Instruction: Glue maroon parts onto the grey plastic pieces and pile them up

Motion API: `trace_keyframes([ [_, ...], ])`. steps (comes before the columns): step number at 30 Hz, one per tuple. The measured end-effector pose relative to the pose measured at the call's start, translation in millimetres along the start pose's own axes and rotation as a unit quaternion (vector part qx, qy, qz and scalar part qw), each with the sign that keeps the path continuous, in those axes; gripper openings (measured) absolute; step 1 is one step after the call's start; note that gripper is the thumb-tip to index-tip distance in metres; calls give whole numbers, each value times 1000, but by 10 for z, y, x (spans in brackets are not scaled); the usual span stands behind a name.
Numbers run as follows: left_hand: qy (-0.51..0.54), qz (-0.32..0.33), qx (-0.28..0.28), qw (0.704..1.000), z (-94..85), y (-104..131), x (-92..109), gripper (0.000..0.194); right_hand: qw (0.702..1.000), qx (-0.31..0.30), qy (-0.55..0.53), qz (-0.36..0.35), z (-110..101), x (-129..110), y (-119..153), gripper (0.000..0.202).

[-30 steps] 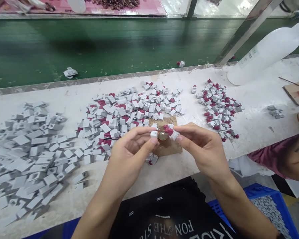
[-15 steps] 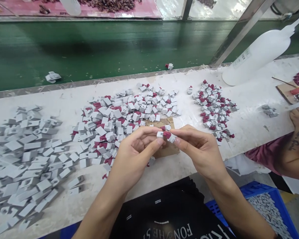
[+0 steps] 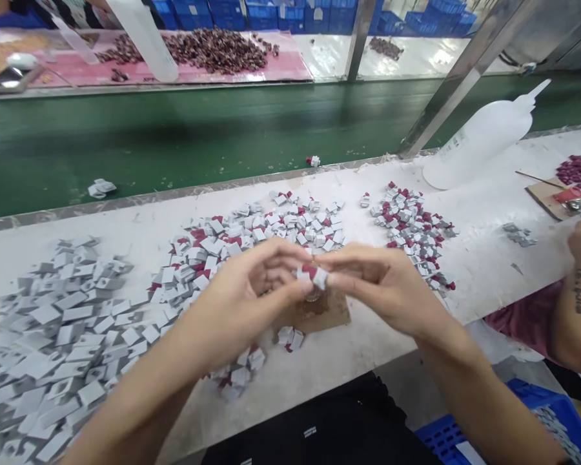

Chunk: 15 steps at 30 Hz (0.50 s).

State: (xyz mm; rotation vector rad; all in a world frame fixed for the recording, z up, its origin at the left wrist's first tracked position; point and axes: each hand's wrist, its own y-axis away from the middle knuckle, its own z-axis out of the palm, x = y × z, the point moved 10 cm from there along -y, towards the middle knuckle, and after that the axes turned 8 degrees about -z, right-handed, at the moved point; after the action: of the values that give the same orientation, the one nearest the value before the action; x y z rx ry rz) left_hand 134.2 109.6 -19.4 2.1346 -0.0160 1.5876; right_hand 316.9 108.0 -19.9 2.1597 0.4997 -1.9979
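At the centre, above a white counter (image 3: 348,355), a small grey-and-maroon piece (image 3: 313,276) is held up between two bare hands. It is pinched by the fingertips of the left hand (image 3: 252,294) on its 9 o'clock side and of the right hand (image 3: 392,284) on its 3 o'clock side. Blur makes it impossible to tell whether one part or two are held. The fingertip grip seems chosen because the piece is so small, and with the palms kept to either side, it is left open to view from above.

Directly beneath, a brown board (image 3: 332,313) lies flat, with a round, shiny object (image 3: 314,296) mostly hidden by the fingers.

From the held piece, a broad heap of grey blocks (image 3: 72,323) is spread toward 9 o'clock. A mixed grey-and-maroon heap (image 3: 213,245) lies at 10 to 11 o'clock, and a smaller mixed heap (image 3: 419,226) toward 2 o'clock. Both mixed heaps are probably kept near so that little reach is needed. A few loose pieces (image 3: 290,338) lie at 7 o'clock, by the board's edge. Farther toward 2 o'clock, a white bottle (image 3: 487,139) is placed; at 3 o'clock, a co-worker's forearm (image 3: 578,297) is seen.
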Motion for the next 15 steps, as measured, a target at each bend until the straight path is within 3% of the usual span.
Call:
trace_keyframes([
  [3, -116, -2, 125, 985, -523, -433, 298, 23, 978, 50, 203, 6, -344, 57, -704, 37],
  [5, -148, -21, 208, 967, -840, -799, 437, 16, 931, 96, 351, 24, -547, 141, -1263, 38],
  [7, -151, -34, 251, 956, -1020, -1195, 506, 17, 913, 109, 391, 34, -602, 274, -1785, 42],
  [9, -150, -48, 250, 955, -1053, -1584, 492, 25, 908, 107, 403, 41, -586, 418, -2170, 43],
  [11, -150, -69, 228, 960, -1001, -1897, 420, 30, 906, 98, 409, 44, -534, 532, -2385, 35],
  [15, -156, -92, 206, 962, -947, -2129, 301, 34, 914, 89, 395, 26, -408, 523, -2371, 20],
])
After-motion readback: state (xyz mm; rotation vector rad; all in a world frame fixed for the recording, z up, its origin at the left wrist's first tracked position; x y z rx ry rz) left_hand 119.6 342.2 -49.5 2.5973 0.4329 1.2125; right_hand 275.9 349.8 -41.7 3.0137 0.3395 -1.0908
